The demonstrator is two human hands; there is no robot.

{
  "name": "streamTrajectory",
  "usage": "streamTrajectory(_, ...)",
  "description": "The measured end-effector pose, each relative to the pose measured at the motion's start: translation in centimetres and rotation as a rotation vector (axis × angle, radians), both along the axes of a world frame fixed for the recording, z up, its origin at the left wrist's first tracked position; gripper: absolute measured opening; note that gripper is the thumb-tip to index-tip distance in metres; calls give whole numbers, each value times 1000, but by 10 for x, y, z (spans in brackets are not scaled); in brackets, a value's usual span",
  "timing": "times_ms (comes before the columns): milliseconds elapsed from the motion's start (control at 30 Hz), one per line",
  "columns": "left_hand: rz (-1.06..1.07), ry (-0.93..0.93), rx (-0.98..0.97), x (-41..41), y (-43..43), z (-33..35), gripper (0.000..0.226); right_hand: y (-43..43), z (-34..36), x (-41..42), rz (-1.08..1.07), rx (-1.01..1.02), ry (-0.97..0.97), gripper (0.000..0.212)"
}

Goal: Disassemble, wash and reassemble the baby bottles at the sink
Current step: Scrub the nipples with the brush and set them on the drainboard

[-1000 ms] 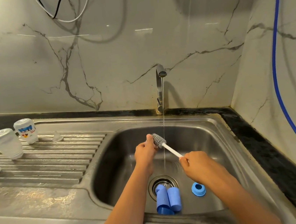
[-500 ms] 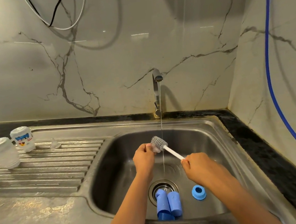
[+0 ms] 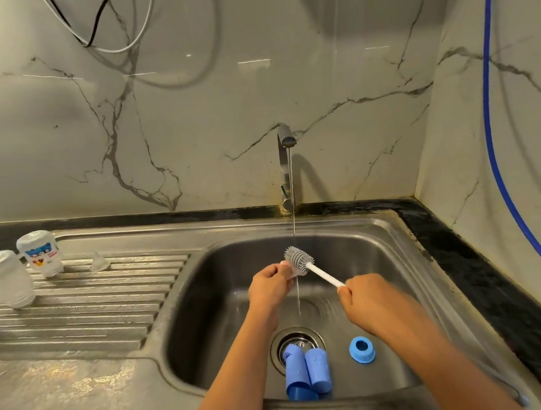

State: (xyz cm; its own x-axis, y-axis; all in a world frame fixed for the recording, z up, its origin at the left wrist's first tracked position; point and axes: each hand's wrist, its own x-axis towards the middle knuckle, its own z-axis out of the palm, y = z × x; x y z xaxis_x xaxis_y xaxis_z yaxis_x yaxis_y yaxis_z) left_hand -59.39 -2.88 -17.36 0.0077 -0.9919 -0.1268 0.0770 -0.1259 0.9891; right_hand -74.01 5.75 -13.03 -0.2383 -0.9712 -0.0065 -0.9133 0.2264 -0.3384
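Below the tap (image 3: 285, 138), left hand (image 3: 269, 288) pinches a small clear part (image 3: 290, 269), probably a teat: soft, likely slippery, best held by its base. Right hand (image 3: 372, 301) curls round the brush (image 3: 299, 259) handle.

Noted brush (image 3: 299, 259): grey bristles, white handle. Logged two light-blue caps (image 3: 317, 370), a brighter blue ring (image 3: 361, 349), steel-grey sink (image 3: 199, 239). Recorded white wall (image 3: 219, 110) with grey veining, black surface (image 3: 467, 251), blue hose (image 3: 498, 164). Observed frosted-white bottles (image 3: 5, 279), one printed blue and red.
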Motion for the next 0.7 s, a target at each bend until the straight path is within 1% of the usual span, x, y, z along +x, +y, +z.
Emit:
streamTrajectory(33, 5, -20, -3, 0, 1, 1, 23, 0, 1, -1, 2, 4, 0, 36)
streamTrajectory(100, 82, -28, -11, 0, -1, 0, 20, 0, 3, -2, 32, 12, 0, 37)
streamTrajectory(200, 245, 51, 46, 5, -3, 2, 16, 0, 2, 0, 86, 41, 15, 37)
streamTrajectory(267, 311, 110, 102, 7, -4, 2, 13, 2, 1, 2, 88, 70, 37, 35)
streamTrajectory(333, 305, 121, 99, 7, -3, 3, 12, 2, 0, 4, 72, 66, 31, 36)
streamTrajectory(367, 262, 103, 72, 7, -2, 4, 13, 1, -1, 4, 57, 49, 14, 37)
streamTrajectory(467, 37, 108, 30, 1, 4, 9, 15, -2, 0, 5, 5, 10, -63, 36)
streamTrajectory(533, -36, 124, 42, -1, 5, 11, 16, -2, 1, 5, 8, -4, -79, 36)
streamTrajectory(600, 18, 151, 50, 0, 2, 10, 15, -1, 2, 7, 34, -10, -56, 37)
streamTrajectory(700, 208, 235, 96, 6, -2, 8, 16, 2, 2, 9, 90, 38, -9, 38)
